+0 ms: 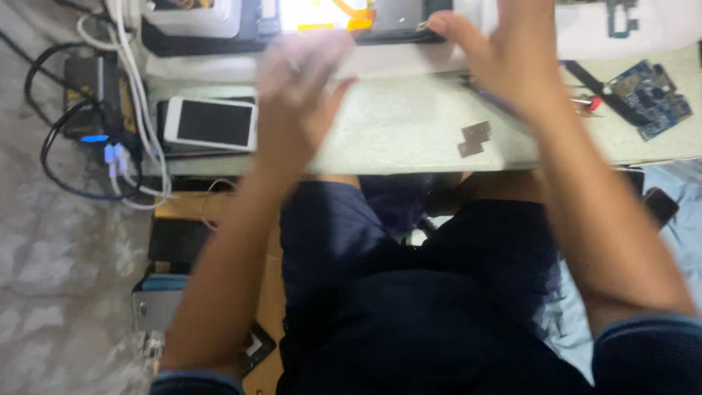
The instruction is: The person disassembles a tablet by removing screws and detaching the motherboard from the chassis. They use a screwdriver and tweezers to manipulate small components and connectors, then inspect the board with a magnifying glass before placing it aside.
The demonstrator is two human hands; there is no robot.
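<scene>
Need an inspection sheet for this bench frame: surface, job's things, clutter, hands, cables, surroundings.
Surface: pale speckled bench top, bare in the middle.
Job's things: opened dark device with an orange strip at the far edge; right hand's fingers touch it.
Clutter: white phone lying flat at left; blue circuit board at right; small stepped metal plate near the front edge; red-tipped tool.
Hands: left hand blurred, fingers spread over the bench, holding nothing visible; right hand open, reaching to the device.
Cables: white and black cables bundled at left by a box with a blue light.
Surroundings: person's dark-clothed lap below the bench; grey covering at left.
</scene>
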